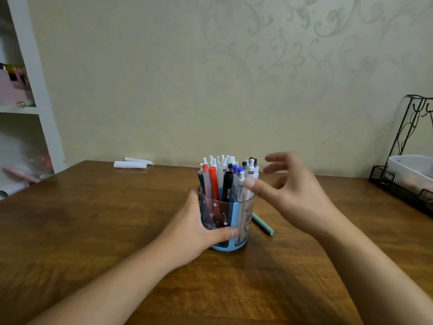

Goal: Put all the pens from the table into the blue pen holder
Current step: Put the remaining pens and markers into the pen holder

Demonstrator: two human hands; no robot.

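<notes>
The blue pen holder (234, 215) stands upright at the middle of the wooden table (93, 219). Several pens (225, 177) stick up out of it: white, red, black and blue-capped ones. My left hand (194, 228) wraps around the holder's left side, thumb across its front. My right hand (288, 191) hovers just right of the pen tops, fingers spread, holding nothing. A teal pen (263, 224) lies on the table right behind the holder, under my right hand.
Two white rolled items (131, 163) lie at the table's far edge by the wall. A black wire rack with a white tub (407, 174) stands at the right edge. White shelves (25, 109) rise at the left.
</notes>
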